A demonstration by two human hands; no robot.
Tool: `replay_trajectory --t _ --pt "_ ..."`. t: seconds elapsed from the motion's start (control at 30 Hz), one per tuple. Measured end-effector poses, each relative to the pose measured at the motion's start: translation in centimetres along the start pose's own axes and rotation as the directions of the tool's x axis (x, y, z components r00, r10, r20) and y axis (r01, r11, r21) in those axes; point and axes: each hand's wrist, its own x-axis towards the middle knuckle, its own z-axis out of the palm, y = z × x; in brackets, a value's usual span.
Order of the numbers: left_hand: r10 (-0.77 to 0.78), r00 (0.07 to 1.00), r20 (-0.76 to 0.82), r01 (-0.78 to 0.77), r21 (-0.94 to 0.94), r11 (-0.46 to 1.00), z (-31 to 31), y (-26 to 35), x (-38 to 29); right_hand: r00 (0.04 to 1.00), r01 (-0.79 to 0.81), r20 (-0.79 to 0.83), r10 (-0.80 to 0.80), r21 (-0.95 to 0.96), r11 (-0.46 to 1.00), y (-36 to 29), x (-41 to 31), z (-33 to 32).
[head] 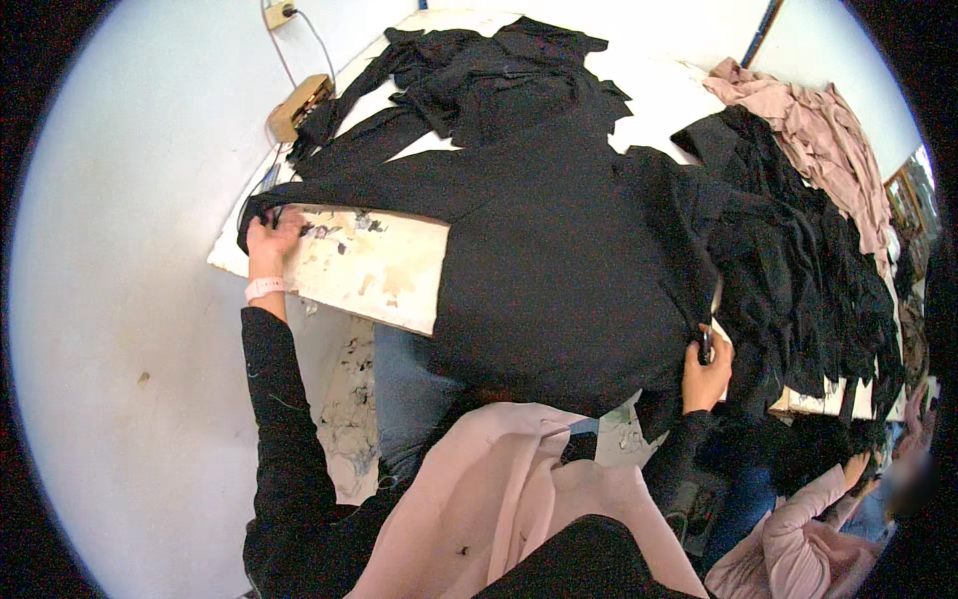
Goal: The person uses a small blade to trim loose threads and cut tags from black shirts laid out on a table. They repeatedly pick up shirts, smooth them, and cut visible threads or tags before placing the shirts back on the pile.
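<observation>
A black long-sleeved garment lies spread over the white tabletop, its lower edge hanging off the near side. At the end of its sleeve, stretched out to the left, my left hand grips the dark fabric; a pink band circles that wrist. My right hand is at the garment's right edge, with its thumb and fingers closed around a small dark tool. The tool's kind is too small to tell. Part of it is hidden by the fingers.
Crumpled black garments lie at the back. More black fabric is heaped at right, beside pink cloth. A power strip with cables hangs at the left wall. Another person works at lower right.
</observation>
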Motion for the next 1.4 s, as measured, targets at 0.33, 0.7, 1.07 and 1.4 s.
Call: replay_trajectory --t 0.33,0.7,1.07,1.4 --pt "-0.752 0.328 0.571 -0.937 0.095 -0.336 10.1 -12.5 -17.1 0.999 0.032 -0.031 -0.033 -0.047 0.998 -1.2 -0.2 -0.1" --pt "-0.648 0.074 0.758 -0.997 0.055 -0.049 8.6 -19.5 -21.3 0.997 0.035 -0.059 -0.044 -0.136 0.99 -2.2 -0.3 0.0" --pt "-0.403 0.4 0.823 -0.809 0.524 0.266 7.0 -24.1 -21.8 0.999 0.022 -0.023 -0.025 -0.123 0.992 -2.1 -0.4 -0.2" --pt "-0.397 0.434 0.809 -0.892 0.323 -0.316 8.7 -25.0 -19.3 1.0 0.016 -0.009 -0.017 -0.102 0.995 -1.7 -0.3 0.0"
